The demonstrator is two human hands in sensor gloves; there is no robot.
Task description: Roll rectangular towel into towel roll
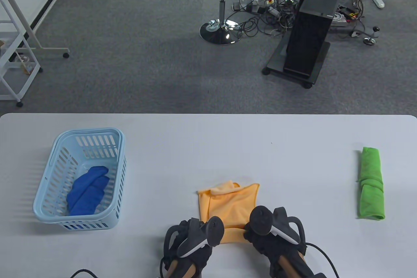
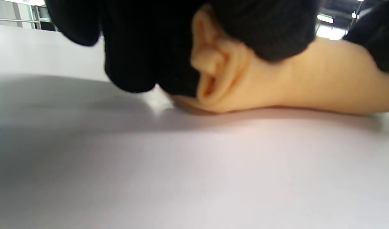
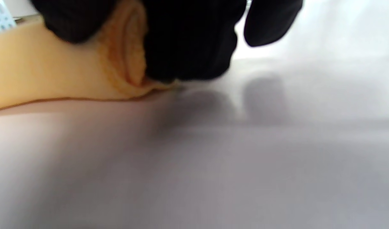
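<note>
In the table view, an orange towel (image 1: pixel 231 208) lies on the white tabletop (image 1: pixel 208 147) near its front edge, roughly in the middle. Its far left corner is folded back on itself, and its near edge is bunched into the start of a roll. The left hand (image 1: pixel 192 239) is at the near left end of that roll and the right hand (image 1: pixel 270 230) at the near right end, each with a tracker on its back that hides the fingers from above. A light blue basket (image 1: pixel 52 173) stands well to the left with a blue cloth (image 1: pixel 88 190) lying inside it. A green rolled towel (image 1: pixel 370 183) lies well to the right, near the tabletop's right edge.

In the left wrist view, black gloved fingers (image 2: pixel 143 47) curl down over the end of the orange roll (image 2: pixel 277 82), pinching its folded edge against the tabletop; the left grip is closed on the towel.

In the right wrist view, which is blurred, gloved fingers (image 3: pixel 188 41) likewise curl round the other end of the roll (image 3: pixel 54 73), so the right grip is closed on the towel too, while one finger (image 3: pixel 271 19) stands apart from the cloth above the tabletop.
</note>
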